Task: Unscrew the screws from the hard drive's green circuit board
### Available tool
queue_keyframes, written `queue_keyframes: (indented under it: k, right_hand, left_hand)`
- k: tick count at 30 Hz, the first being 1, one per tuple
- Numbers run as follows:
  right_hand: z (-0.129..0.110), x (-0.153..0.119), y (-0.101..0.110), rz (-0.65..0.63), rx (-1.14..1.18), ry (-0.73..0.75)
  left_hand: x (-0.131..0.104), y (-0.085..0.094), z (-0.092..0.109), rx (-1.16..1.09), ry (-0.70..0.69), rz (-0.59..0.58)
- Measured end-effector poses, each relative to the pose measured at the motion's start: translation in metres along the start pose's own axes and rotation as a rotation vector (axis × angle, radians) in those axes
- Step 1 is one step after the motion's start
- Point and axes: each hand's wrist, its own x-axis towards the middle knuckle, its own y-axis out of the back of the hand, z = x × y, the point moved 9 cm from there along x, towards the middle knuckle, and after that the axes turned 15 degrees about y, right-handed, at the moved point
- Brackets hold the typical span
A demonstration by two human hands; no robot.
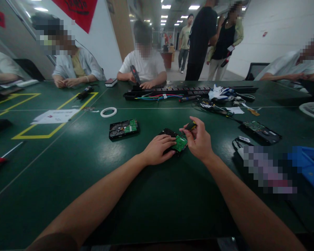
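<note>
A hard drive point(181, 142) with a green circuit board lies on the green table in front of me. My left hand point(161, 148) rests over its left part, fingers across the top and thumb along the near side, gripping it. Just above the drive's right end, my right hand point(200, 139) is closed around a screwdriver point(190, 126) with a yellow and black handle. The tip of the screwdriver cannot be made out. To the left lies a second hard drive point(124, 129), board side up, touched by neither hand.
A third drive point(261, 132) lies right, near a blue bin point(311, 164) and a blurred-out pack point(269, 170). Further off are a tape roll point(108, 112), papers point(54, 116) and a long black rail point(167, 91) with wires. A red-handled screwdriver point(0, 161) lies left. People sit opposite.
</note>
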Motion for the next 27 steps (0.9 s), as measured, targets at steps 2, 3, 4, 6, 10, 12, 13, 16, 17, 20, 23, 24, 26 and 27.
queue_keyframes:
  k: [2, 3, 4, 6, 10, 12, 13, 16, 17, 20, 23, 24, 26, 27]
  right_hand:
    - [0.0015, -0.001, -0.0003, 0.0, 0.0, 0.0]
    - [0.002, -0.0015, -0.0003, 0.001, -0.004, 0.002]
    - [0.0022, -0.0019, -0.0001, 0.005, -0.011, 0.005]
    - [0.0026, -0.0027, 0.0006, 0.017, -0.01, 0.005]
    - [0.0028, -0.0036, -0.0004, 0.013, -0.003, 0.006]
    - [0.0032, -0.0038, 0.0, 0.02, -0.005, 0.005]
    - [0.0035, -0.0039, 0.0004, 0.026, -0.004, 0.004]
    - [0.0044, -0.004, 0.0012, 0.042, 0.002, 0.006]
    - [0.0047, -0.0041, 0.0015, 0.048, 0.003, 0.006]
    - [0.0056, -0.0043, 0.0039, 0.072, -0.01, 0.005]
    - [0.006, -0.0045, 0.0061, 0.086, -0.029, 0.004]
    - [0.0062, -0.0047, 0.0069, 0.09, -0.034, 0.003]
    - [0.0067, -0.0051, 0.0085, 0.099, -0.039, -0.001]
    - [0.007, -0.0054, 0.0092, 0.105, -0.039, -0.003]
  left_hand:
    - [-0.0002, 0.0003, 0.0005, 0.0, -0.005, 0.006]
    - [-0.0004, 0.0002, 0.0011, 0.001, -0.011, 0.009]
    - [-0.0007, 0.0002, 0.0017, 0.002, -0.018, 0.013]
    - [-0.0013, -0.0007, 0.0025, 0.008, -0.031, 0.016]
    - [-0.0011, -0.0028, -0.0001, 0.007, -0.021, 0.018]
    - [-0.0012, -0.0031, -0.0005, 0.005, -0.023, 0.022]
    - [-0.0013, -0.0031, -0.0006, 0.002, -0.023, 0.024]
    - [-0.0016, -0.0027, -0.0008, -0.011, -0.019, 0.022]
    - [-0.0017, -0.0023, -0.0006, -0.011, -0.02, 0.023]
    - [-0.002, -0.0017, -0.0001, -0.004, -0.025, 0.029]
    - [-0.0018, -0.0031, -0.001, 0.004, -0.023, 0.021]
    - [-0.0018, -0.0037, -0.0015, 0.007, -0.021, 0.018]
    - [-0.0018, -0.0044, -0.0025, 0.009, -0.013, 0.017]
    - [-0.0019, -0.0045, -0.0027, 0.009, -0.01, 0.016]
